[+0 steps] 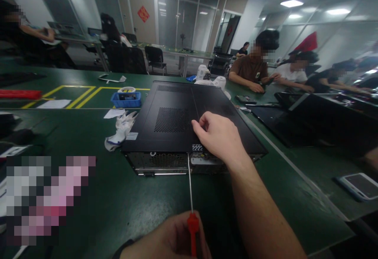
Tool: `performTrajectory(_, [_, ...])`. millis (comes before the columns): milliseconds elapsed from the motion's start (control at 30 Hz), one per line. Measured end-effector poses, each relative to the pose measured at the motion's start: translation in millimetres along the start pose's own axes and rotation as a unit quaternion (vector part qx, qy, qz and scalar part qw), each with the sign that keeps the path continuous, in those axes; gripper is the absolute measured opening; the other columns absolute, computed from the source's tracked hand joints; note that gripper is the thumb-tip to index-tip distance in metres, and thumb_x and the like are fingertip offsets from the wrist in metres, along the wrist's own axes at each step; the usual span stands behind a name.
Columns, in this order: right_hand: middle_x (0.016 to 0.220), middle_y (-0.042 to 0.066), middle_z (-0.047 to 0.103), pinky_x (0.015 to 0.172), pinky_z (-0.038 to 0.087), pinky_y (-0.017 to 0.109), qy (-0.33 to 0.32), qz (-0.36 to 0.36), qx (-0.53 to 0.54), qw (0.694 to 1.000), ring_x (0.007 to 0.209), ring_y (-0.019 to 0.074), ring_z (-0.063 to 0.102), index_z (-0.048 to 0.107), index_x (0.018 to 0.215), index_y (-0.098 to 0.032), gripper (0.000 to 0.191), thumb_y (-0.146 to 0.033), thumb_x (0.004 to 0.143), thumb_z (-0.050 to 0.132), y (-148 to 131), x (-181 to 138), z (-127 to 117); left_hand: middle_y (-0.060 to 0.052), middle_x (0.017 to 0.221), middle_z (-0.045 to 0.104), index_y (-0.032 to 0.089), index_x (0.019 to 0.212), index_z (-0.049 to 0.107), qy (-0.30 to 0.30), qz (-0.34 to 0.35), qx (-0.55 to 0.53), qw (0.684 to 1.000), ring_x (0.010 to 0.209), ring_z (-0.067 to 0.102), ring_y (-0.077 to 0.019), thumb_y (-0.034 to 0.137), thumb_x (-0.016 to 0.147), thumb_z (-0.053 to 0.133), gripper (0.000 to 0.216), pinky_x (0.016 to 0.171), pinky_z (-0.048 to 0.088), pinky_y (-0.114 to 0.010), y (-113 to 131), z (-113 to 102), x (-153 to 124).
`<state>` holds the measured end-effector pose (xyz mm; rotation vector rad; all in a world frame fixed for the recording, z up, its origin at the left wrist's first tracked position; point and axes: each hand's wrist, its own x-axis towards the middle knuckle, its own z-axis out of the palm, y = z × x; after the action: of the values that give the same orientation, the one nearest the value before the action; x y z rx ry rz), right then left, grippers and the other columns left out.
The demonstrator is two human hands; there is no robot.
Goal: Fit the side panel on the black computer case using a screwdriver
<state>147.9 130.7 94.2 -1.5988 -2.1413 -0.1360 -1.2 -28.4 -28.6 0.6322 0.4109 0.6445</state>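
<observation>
A black computer case lies flat on the green table, its rear panel facing me. My right hand rests on the case's top cover near the back edge, fingers curled down against the cover. My left hand, at the bottom of the view, is closed round the red handle of a screwdriver. Its long thin shaft points away from me, and the tip touches the upper edge of the rear panel, close under my right hand.
White gloves and paper slips lie left of the case, a blue tray behind them. Another black case sits right, a phone near the right edge. Several people sit at the far right; chairs stand behind.
</observation>
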Motion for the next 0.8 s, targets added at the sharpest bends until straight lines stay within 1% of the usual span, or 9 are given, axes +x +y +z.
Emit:
performTrajectory(67, [0.078,0.003,0.071,0.058,0.03,0.032,0.002,-0.001,0.001,1.0,0.066,0.0189,0.059,0.063,0.079,-0.024,0.027,-0.046,0.094,0.056,0,0,0,-0.001,0.076,0.067,0.017,0.086,0.065,0.002,-0.003,-0.002,1.0,0.063,0.057,-0.007,0.044,0.067,0.089,0.041,0.061,0.038,-0.018,1,2,1])
performTrajectory(133, [0.078,0.002,0.071,0.058,0.03,0.032,0.002,-0.002,0.003,1.0,0.065,0.0188,0.059,0.063,0.079,-0.024,0.028,-0.046,0.094,0.055,0,0,0,-0.003,0.076,0.068,0.015,0.086,0.069,0.008,-0.008,-0.006,1.0,0.063,0.057,-0.0072,0.051,0.071,0.085,0.042,0.059,0.037,-0.018,6,6,0])
performTrajectory(167, [0.078,0.003,0.071,0.058,0.03,0.032,0.0,-0.001,0.003,1.0,0.066,0.0189,0.059,0.063,0.079,-0.024,0.028,-0.046,0.095,0.055,0,0,0,-0.004,0.077,0.068,0.014,0.087,0.072,0.012,-0.015,-0.009,1.0,0.064,0.057,-0.0075,0.052,0.073,0.083,0.042,0.059,0.037,-0.018,8,8,-1])
performTrajectory(233, [0.078,0.003,0.071,0.059,0.03,0.032,-0.003,0.0,0.001,1.0,0.067,0.0194,0.06,0.063,0.079,-0.024,0.027,-0.046,0.095,0.055,-1,0,-1,-0.005,0.081,0.069,0.013,0.09,0.076,0.013,-0.024,-0.022,0.999,0.068,0.058,-0.0084,0.05,0.074,0.083,0.041,0.061,0.037,-0.018,14,13,-4])
performTrajectory(400, [0.079,0.004,0.072,0.059,0.031,0.032,-0.007,0.004,-0.004,1.0,0.069,0.0199,0.061,0.063,0.08,-0.024,0.027,-0.045,0.095,0.056,-1,0,-1,-0.007,0.086,0.072,0.014,0.094,0.079,-0.006,-0.049,-0.048,0.998,0.071,0.061,-0.0102,0.042,0.067,0.089,0.04,0.064,0.04,-0.019,22,18,-8])
performTrajectory(533, [0.079,0.003,0.072,0.059,0.031,0.032,-0.008,0.002,0.0,1.0,0.069,0.0195,0.061,0.063,0.08,-0.024,0.028,-0.046,0.095,0.055,-1,0,-1,-0.005,0.083,0.071,0.015,0.09,0.076,-0.002,-0.034,-0.011,0.999,0.071,0.061,-0.009,0.043,0.068,0.089,0.038,0.065,0.04,-0.019,17,13,-6])
performTrajectory(700, [0.079,0.003,0.072,0.059,0.031,0.032,-0.006,0.0,0.0,1.0,0.069,0.0195,0.061,0.062,0.08,-0.024,0.027,-0.045,0.095,0.055,-1,0,-1,-0.001,0.079,0.069,0.017,0.086,0.065,-0.013,-0.011,-0.002,1.0,0.065,0.058,-0.0067,0.043,0.065,0.091,0.043,0.067,0.04,-0.019,8,7,0])
performTrajectory(800, [0.078,0.003,0.072,0.059,0.031,0.031,-0.003,-0.001,0.0,1.0,0.069,0.0197,0.061,0.062,0.079,-0.024,0.027,-0.045,0.095,0.055,-1,0,-1,-0.001,0.078,0.068,0.016,0.084,0.065,-0.01,-0.01,0.007,1.0,0.064,0.056,-0.0062,0.045,0.067,0.09,0.042,0.067,0.04,-0.019,8,9,-1])
